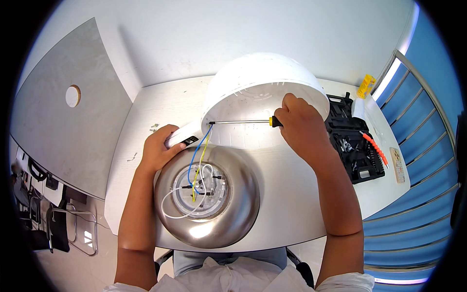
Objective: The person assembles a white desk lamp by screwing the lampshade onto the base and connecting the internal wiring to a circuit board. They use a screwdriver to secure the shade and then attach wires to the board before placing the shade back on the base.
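Note:
A white plastic dome-shaped shell (262,70) with a straight handle lies tilted on the table, its hollow side facing me. My left hand (158,148) is closed around the end of that handle, the thumb by a black switch-like part (189,140). My right hand (302,121) grips a screwdriver (243,122) with a yellow and black handle. Its tip meets the shell's inner wall where the handle joins. Blue, yellow and white wires (193,160) run from there to a round steel bowl (243,194), bottom up beneath my left hand. A clear disc with connectors is on the bowl's base.
An opened black tool case (348,131) with bits lies at the right, an orange flexible shaft (375,147) across it. Behind stand a yellow box (366,86) and a white object. Small screws (154,128) lie left. A metal railing (423,117) borders the right side; a grey panel (63,117) the left.

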Demonstrator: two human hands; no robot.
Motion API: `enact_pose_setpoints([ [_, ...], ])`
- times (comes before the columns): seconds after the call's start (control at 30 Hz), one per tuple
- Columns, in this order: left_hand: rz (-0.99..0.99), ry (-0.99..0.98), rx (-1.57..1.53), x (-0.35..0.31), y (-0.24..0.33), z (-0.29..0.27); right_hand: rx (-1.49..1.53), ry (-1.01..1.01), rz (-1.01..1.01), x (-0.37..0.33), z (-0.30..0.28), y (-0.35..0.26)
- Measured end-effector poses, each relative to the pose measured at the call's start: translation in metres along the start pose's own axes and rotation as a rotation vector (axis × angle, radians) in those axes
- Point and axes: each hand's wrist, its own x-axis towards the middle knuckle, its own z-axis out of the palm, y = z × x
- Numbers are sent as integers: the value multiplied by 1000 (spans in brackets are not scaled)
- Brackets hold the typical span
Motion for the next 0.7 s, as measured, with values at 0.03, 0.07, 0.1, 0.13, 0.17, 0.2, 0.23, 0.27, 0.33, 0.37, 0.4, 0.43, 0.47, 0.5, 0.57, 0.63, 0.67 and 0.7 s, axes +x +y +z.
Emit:
enact_pose_setpoints([
  [0.03,3,2,0,0,-1,0,-20,-12,-14,1,-5,0],
  [0.07,6,4,1,0,-2,0,-40,-25,-29,2,-9,-1],
  [0.1,-3,3,9,0,-2,0,-23,-82,5,1,-11,-3],
  [0.13,-10,1,17,0,-1,0,-7,-138,40,1,-14,-6],
  [0.17,-16,0,25,0,-1,0,8,-195,76,2,-17,-8],
  [0.2,-19,-2,26,1,-1,0,76,-250,129,4,-21,-10],
  [0.23,-22,-4,27,0,-1,0,145,-304,183,7,-25,-12],
  [0.27,-25,-6,28,0,-1,-1,215,-359,237,8,-27,-13],
  [0.33,-14,3,32,0,-2,0,220,-206,138,1,-19,-4],
  [0.37,-8,8,33,0,-2,0,221,-130,88,-2,-17,0],
  [0.4,-2,10,32,1,-2,0,215,-180,106,-3,-16,2],
  [0.43,1,8,32,1,-2,0,213,-234,124,-2,-18,2],
  [0.47,4,7,32,0,-2,0,210,-287,142,-1,-20,3],
  [0.5,1,5,30,0,-2,0,182,-264,125,0,-22,3],
  [0.57,-6,-2,21,0,-2,-1,126,-223,93,2,-24,2],
  [0.63,-3,-4,24,0,-3,0,126,-188,126,1,-22,0],
  [0.67,-1,-5,25,0,-3,0,126,-169,144,1,-22,-1],
  [0.7,-1,-5,17,1,-2,0,129,-185,158,1,-21,-1],
])
